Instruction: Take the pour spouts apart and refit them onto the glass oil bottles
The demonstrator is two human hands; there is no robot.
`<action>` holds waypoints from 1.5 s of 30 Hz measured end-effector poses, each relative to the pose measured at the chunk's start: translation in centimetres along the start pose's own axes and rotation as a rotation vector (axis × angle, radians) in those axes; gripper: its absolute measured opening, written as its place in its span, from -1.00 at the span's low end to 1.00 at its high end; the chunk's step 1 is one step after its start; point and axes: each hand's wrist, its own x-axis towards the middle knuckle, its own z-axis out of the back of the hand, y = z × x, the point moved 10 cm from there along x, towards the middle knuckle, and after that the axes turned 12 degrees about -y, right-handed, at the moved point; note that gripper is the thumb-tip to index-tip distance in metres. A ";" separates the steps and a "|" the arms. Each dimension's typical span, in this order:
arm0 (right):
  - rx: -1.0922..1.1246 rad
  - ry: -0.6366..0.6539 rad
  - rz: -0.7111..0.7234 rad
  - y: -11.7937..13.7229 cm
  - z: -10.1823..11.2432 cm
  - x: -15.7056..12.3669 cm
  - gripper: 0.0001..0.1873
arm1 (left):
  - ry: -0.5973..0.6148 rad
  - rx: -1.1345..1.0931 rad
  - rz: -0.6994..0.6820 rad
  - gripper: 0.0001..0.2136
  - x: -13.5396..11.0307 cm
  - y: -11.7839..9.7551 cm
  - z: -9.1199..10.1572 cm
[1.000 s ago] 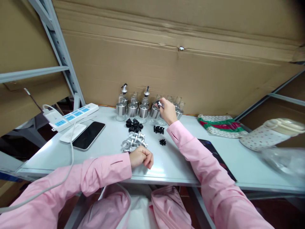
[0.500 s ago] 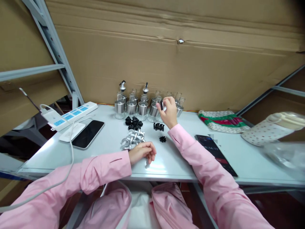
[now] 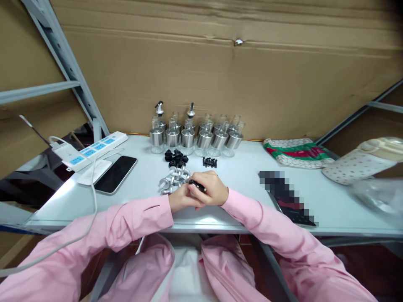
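Held piece (image 3: 197, 185): one, small, glossy black with a paler edge; set aslant, sloping down to the right; partly covered, so its full form cannot be told; silver spouts (image 3: 172, 179): several, with round flanges and stems; loose heap, lying at mixed angles, just left of the held piece; black stoppers (image 3: 175, 157): a cluster, rounded, close behind the silver spouts; small black parts (image 3: 210, 162): short, bunched in a narrow strip, right of the black stoppers.
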 end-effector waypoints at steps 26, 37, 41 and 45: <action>-0.334 -0.207 0.482 2.7 2.6 0.1 -0.47 | 0.233 0.079 0.124 -0.54 -1.2 1.2 -1.6; -0.269 -0.081 -0.501 -11.6 5.2 -0.1 -0.66 | 0.200 -0.070 0.178 -0.52 -0.8 1.7 -1.4; -0.297 0.002 -0.655 -15.1 5.4 -1.7 -0.86 | 0.180 -0.093 0.179 -0.52 -0.6 1.8 -1.2; -0.377 0.088 -0.687 -16.6 5.0 -2.9 -0.91 | 0.179 -0.096 0.178 -0.54 -0.6 1.8 -1.2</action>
